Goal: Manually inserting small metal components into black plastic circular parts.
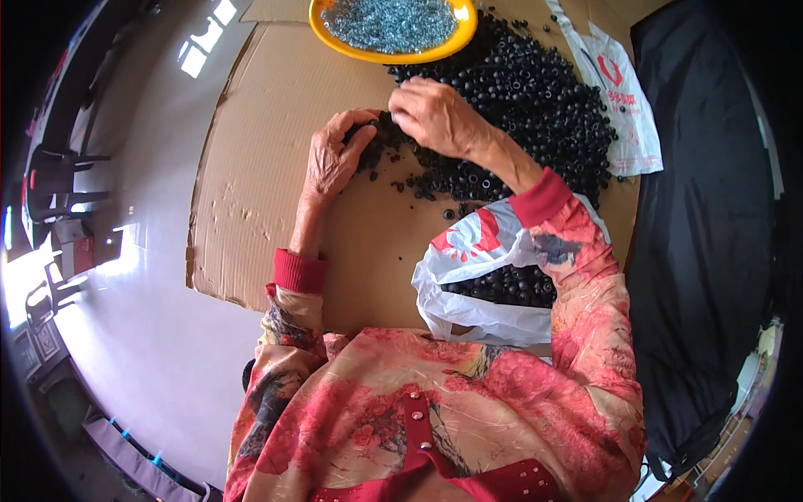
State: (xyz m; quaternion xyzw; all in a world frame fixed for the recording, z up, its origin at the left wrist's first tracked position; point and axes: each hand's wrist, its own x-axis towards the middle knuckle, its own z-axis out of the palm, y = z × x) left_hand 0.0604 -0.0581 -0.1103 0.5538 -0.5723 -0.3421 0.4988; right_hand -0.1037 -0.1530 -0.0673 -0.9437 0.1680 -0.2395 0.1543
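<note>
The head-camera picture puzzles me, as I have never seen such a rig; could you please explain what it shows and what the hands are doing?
There is no machine here. A person wears a wide fisheye camera on the head, looking down, so straight edges bend near the rim. The forearms in red floral sleeves are the person's own.

A sheet of cardboard covers the surface. On it lies a big heap of small black rings. At the top sits a yellow bowl of small silvery metal parts. Near the body, a white bag holds more black rings.

The left hand and right hand meet at the heap's edge, fingers among the rings. Exactly what each pinches is too small to tell.
</note>
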